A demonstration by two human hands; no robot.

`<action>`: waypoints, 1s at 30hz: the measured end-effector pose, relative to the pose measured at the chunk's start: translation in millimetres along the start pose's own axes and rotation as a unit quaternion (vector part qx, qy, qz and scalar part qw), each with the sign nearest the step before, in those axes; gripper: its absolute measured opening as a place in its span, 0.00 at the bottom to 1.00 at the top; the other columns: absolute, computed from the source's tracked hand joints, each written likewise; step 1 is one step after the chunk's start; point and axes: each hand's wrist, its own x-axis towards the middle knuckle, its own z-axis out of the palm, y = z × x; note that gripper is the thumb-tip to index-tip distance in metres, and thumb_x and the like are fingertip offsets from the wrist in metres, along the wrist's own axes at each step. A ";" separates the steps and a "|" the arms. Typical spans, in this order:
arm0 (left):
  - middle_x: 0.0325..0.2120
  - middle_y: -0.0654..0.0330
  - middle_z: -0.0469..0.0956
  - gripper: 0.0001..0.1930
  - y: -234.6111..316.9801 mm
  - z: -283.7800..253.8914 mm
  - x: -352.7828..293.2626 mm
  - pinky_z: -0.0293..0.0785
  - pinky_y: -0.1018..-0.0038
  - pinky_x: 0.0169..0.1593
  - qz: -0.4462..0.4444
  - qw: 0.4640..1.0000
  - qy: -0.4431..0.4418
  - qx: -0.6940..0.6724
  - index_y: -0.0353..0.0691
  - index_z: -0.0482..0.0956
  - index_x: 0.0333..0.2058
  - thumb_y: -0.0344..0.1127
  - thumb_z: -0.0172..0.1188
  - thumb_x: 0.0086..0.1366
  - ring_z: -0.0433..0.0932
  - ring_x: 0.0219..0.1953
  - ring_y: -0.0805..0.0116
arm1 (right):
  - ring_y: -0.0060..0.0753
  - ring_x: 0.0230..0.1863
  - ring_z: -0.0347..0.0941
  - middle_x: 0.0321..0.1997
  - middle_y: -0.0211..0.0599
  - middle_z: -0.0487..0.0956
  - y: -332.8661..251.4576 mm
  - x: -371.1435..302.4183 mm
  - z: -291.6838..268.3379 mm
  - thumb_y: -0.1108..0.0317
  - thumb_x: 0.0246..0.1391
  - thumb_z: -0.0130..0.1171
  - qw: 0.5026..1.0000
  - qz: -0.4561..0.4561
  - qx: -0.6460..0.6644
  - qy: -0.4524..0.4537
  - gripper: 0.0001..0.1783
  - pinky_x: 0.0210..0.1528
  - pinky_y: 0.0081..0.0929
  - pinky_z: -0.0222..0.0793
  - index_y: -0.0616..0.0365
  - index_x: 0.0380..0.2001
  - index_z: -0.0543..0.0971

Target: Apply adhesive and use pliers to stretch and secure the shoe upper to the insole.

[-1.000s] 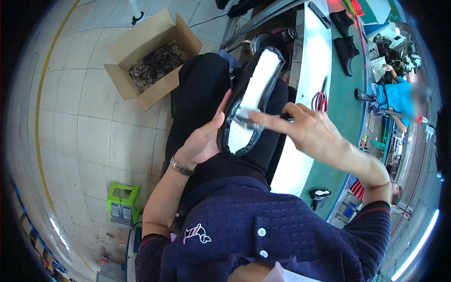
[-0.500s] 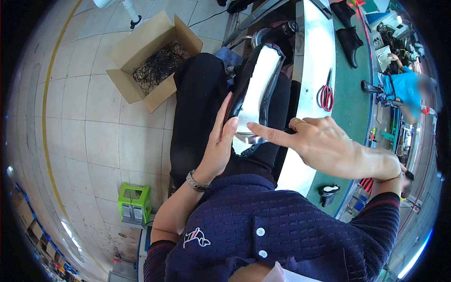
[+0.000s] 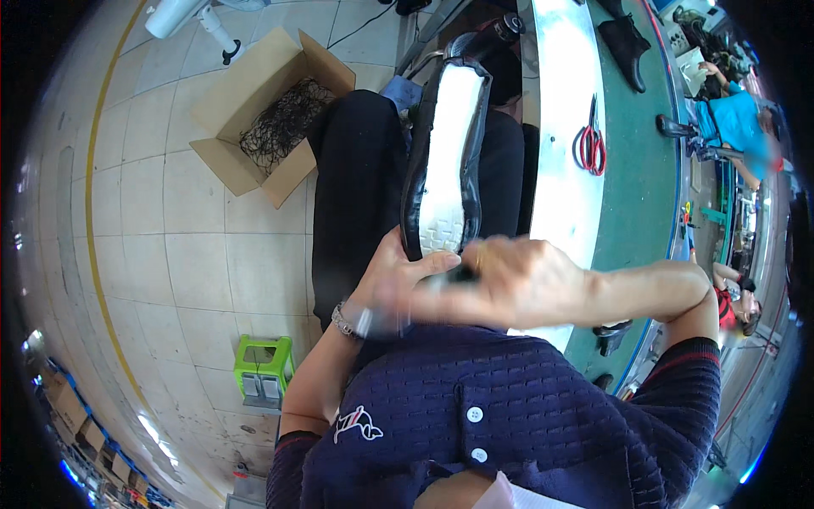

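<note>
A black shoe upper (image 3: 413, 182) lies sole-up over my lap, pulled around a form, with its white underside (image 3: 449, 144) facing me. The near end of the underside shows a patterned patch. My left hand (image 3: 394, 270) grips the shoe at its near end, thumb lying across the edge. Over that same end passes my right hand (image 3: 521, 280), curled and partly smeared by motion. A dark piece shows beneath its fingers and a blurred pale shape reaches toward my left wrist; what it holds I cannot make out.
Red-handled scissors (image 3: 590, 151) lie on the white bench strip (image 3: 564, 212). Black boots (image 3: 626, 53) stand on the green belt (image 3: 632, 170) beyond it. A cardboard box (image 3: 229, 110) with black tangled strands and a green stool (image 3: 263, 349) are at left. A person in blue (image 3: 731, 123) works at far right.
My right hand has swung left and nearer to my body, off the shoe's underside. My left hand has shifted down to the near end, and the shoe has straightened.
</note>
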 end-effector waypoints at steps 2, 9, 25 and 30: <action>0.36 0.66 0.78 0.20 10.5 7.9 1.8 0.73 0.76 0.42 -0.022 0.998 0.010 -0.064 0.38 0.76 0.44 0.32 0.72 0.54 0.75 0.39 0.78 | 0.21 0.13 0.67 0.16 0.33 0.69 16.5 -3.3 7.5 0.69 0.51 0.54 0.988 0.096 -0.019 -0.123 0.43 0.10 0.22 0.64 0.24 0.69 0.55; 0.39 0.63 0.79 0.20 -10.0 -11.5 -5.1 0.76 0.74 0.47 0.027 0.996 -0.002 -0.084 0.36 0.76 0.46 0.31 0.71 0.55 0.76 0.44 0.76 | 0.28 0.13 0.73 0.14 0.38 0.73 19.5 -12.7 -3.7 0.72 0.56 0.47 0.992 0.066 0.102 -0.021 0.41 0.12 0.26 0.69 0.33 0.71 0.51; 0.56 0.57 0.66 0.46 90.2 17.0 98.3 0.62 0.69 0.62 -0.143 0.989 0.028 0.009 0.39 0.50 0.66 0.41 0.72 0.55 0.65 0.58 0.67 | 0.43 0.30 0.78 0.30 0.45 0.79 18.2 -195.9 134.4 0.58 0.56 0.61 0.738 0.660 0.118 0.075 0.34 0.35 0.37 0.73 0.34 0.66 0.64; 0.64 0.57 0.57 0.55 88.0 23.5 62.3 0.55 0.70 0.66 -0.060 0.980 -0.067 0.178 0.40 0.38 0.70 0.32 0.71 0.55 0.59 0.64 0.68 | 0.43 0.46 0.72 0.46 0.45 0.73 10.4 -235.0 163.1 0.62 0.58 0.58 0.727 0.685 0.021 0.046 0.31 0.47 0.38 0.70 0.32 0.64 0.66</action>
